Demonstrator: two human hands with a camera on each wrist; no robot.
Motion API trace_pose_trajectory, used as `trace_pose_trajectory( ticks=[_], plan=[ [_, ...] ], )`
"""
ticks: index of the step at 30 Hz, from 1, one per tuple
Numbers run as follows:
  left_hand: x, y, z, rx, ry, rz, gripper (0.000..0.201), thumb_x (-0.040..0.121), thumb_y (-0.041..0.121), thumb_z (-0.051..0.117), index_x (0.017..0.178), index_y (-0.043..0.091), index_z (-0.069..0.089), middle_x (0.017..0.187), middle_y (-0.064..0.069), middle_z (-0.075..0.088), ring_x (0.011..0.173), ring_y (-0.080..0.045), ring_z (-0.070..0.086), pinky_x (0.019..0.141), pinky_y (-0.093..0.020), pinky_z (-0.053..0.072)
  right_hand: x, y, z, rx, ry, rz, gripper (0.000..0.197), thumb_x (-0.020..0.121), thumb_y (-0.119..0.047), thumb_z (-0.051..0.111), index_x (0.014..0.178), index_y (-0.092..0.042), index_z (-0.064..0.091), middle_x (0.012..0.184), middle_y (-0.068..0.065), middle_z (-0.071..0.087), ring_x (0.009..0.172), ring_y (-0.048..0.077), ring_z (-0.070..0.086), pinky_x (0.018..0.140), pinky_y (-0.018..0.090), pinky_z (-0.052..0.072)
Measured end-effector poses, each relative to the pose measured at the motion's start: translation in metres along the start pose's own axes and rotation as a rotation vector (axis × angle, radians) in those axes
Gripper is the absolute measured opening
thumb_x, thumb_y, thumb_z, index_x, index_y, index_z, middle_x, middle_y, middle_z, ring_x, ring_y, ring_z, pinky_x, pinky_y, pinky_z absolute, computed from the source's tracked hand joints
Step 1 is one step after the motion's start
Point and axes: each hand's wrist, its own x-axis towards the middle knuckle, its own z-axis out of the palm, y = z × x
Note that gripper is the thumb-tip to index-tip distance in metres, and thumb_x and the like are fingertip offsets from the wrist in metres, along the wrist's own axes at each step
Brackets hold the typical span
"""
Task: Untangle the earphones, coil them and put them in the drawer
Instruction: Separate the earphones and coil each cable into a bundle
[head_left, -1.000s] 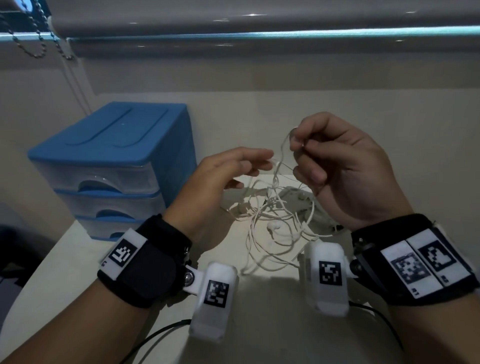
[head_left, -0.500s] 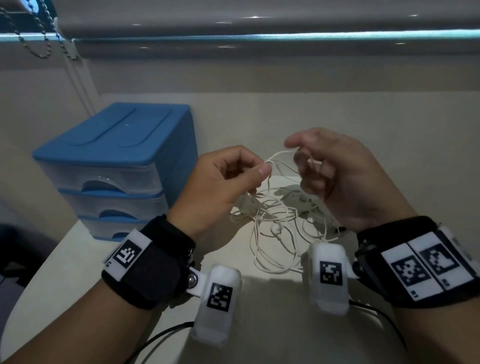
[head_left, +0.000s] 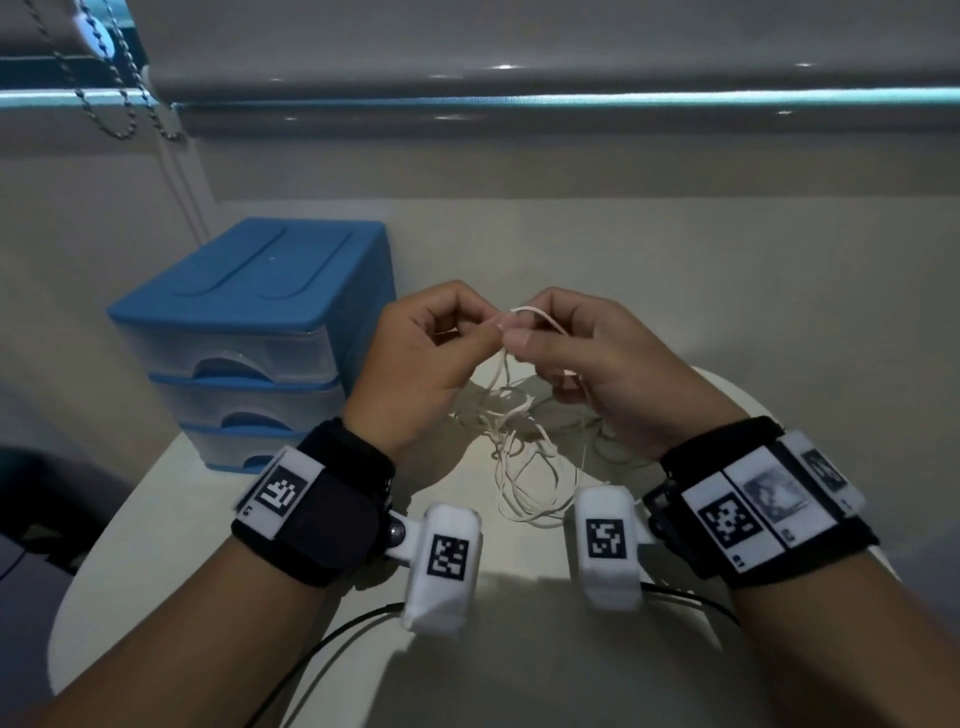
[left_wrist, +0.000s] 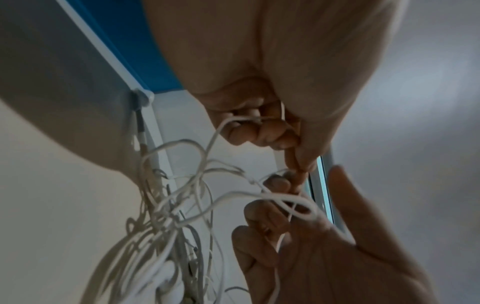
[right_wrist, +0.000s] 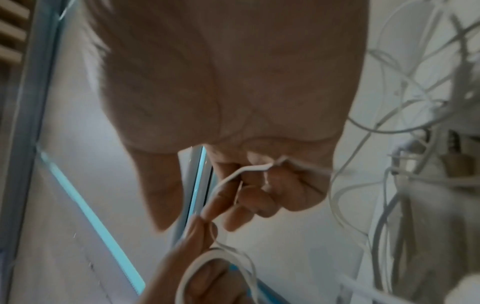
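Presently I am pinching one loop of the earphones (head_left: 519, 441) between the fingertips of my left hand (head_left: 421, 364) and right hand (head_left: 597, 374), raising it off the table (head_left: 208, 519) so the tangle is hanging free, drawers (head_left: 249, 338) standing shut at left.

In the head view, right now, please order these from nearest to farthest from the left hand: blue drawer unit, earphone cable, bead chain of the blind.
1. Earphone cable: pinched in the left hand.
2. Blue drawer unit: left, beside it.
3. Bead chain: far top left.
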Motion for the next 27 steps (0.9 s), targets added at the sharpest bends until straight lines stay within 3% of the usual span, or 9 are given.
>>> trace_pose_trajectory(
  ticks=[2, 5, 8, 10, 13, 16, 21, 24, 27],
  plan=[
    [-0.001, 0.005, 0.003, -0.010, 0.022, 0.005, 0.015, 0.091, 0.008, 0.073, 0.081, -0.002, 0.067, 0.058, 0.008, 0.057, 0.049, 0.001, 0.048, 0.053, -0.011, 0.038, 0.001, -0.001, 0.002, -0.081, 0.003, -0.005, 0.009, 0.088, -0.018, 0.077, 0.089, -0.015, 0.068, 0.073, -0.007, 0.055, 0.059, 0.004, 0.045, 0.055, 0.020, 0.036],
    [-0.003, 0.017, 0.006, -0.019, -0.049, 0.005, 0.014, 0.091, 0.007, 0.074, 0.084, -0.004, 0.070, 0.065, -0.006, 0.059, 0.049, 0.001, 0.048, 0.053, -0.009, 0.038, -0.001, -0.005, 0.002, -0.113, 0.032, -0.072, 0.014, 0.088, -0.010, 0.075, 0.098, 0.000, 0.070, 0.071, -0.007, 0.059, 0.059, -0.002, 0.050, 0.057, 0.013, 0.039],
    [-0.004, 0.034, 0.005, 0.007, -0.104, 0.027, 0.010, 0.092, 0.007, 0.073, 0.088, -0.002, 0.073, 0.063, 0.000, 0.055, 0.050, 0.001, 0.048, 0.055, -0.009, 0.038, -0.006, -0.016, 0.000, -0.129, 0.065, -0.106, 0.012, 0.092, -0.010, 0.070, 0.090, 0.001, 0.072, 0.065, -0.007, 0.056, 0.059, -0.001, 0.046, 0.058, 0.013, 0.037],
    [-0.002, 0.046, 0.000, 0.024, -0.097, 0.045, 0.010, 0.093, 0.006, 0.071, 0.091, -0.004, 0.073, 0.062, 0.004, 0.057, 0.049, 0.002, 0.050, 0.055, -0.007, 0.038, -0.009, -0.029, -0.004, -0.140, 0.085, -0.097, 0.019, 0.095, -0.017, 0.068, 0.082, -0.004, 0.073, 0.071, 0.000, 0.061, 0.066, 0.003, 0.050, 0.064, 0.018, 0.038],
    [0.005, 0.066, -0.016, 0.084, -0.053, 0.055, 0.010, 0.093, 0.016, 0.072, 0.088, 0.008, 0.074, 0.062, 0.006, 0.051, 0.053, 0.000, 0.043, 0.055, -0.012, 0.036, -0.014, -0.053, -0.017, -0.094, 0.088, -0.071, 0.030, 0.098, -0.021, 0.061, 0.068, -0.018, 0.066, 0.085, 0.003, 0.071, 0.080, 0.010, 0.055, 0.074, 0.028, 0.037],
    [0.010, 0.089, -0.031, 0.085, -0.021, 0.030, 0.013, 0.094, 0.021, 0.071, 0.091, 0.009, 0.074, 0.059, 0.007, 0.044, 0.051, -0.004, 0.036, 0.049, -0.014, 0.033, -0.020, -0.079, -0.029, 0.016, 0.085, -0.090, 0.032, 0.100, -0.019, 0.054, 0.068, -0.019, 0.057, 0.085, 0.004, 0.071, 0.083, 0.016, 0.056, 0.075, 0.035, 0.037],
    [0.019, 0.136, -0.045, 0.096, -0.017, 0.062, 0.019, 0.095, 0.016, 0.069, 0.096, -0.002, 0.072, 0.059, -0.002, 0.036, 0.046, -0.005, 0.029, 0.045, -0.012, 0.028, -0.029, -0.102, -0.039, 0.116, 0.105, -0.077, 0.033, 0.103, -0.017, 0.047, 0.070, -0.018, 0.055, 0.080, 0.005, 0.068, 0.075, 0.016, 0.059, 0.069, 0.032, 0.039],
    [0.024, 0.160, -0.053, 0.167, -0.019, 0.079, 0.015, 0.095, 0.012, 0.068, 0.092, -0.002, 0.072, 0.054, 0.007, 0.041, 0.043, -0.001, 0.033, 0.046, -0.007, 0.030, -0.034, -0.107, -0.044, 0.122, 0.098, -0.044, 0.029, 0.102, -0.020, 0.046, 0.073, -0.020, 0.051, 0.081, 0.004, 0.067, 0.075, 0.015, 0.060, 0.074, 0.036, 0.038],
    [0.030, 0.174, -0.065, 0.246, -0.026, 0.091, 0.018, 0.094, 0.020, 0.071, 0.089, 0.003, 0.073, 0.053, 0.010, 0.042, 0.044, -0.002, 0.032, 0.045, -0.013, 0.028, -0.041, -0.108, -0.050, 0.063, 0.118, -0.016, 0.030, 0.101, -0.020, 0.047, 0.072, -0.021, 0.051, 0.081, 0.002, 0.067, 0.076, 0.014, 0.059, 0.074, 0.036, 0.037]
  ],
)
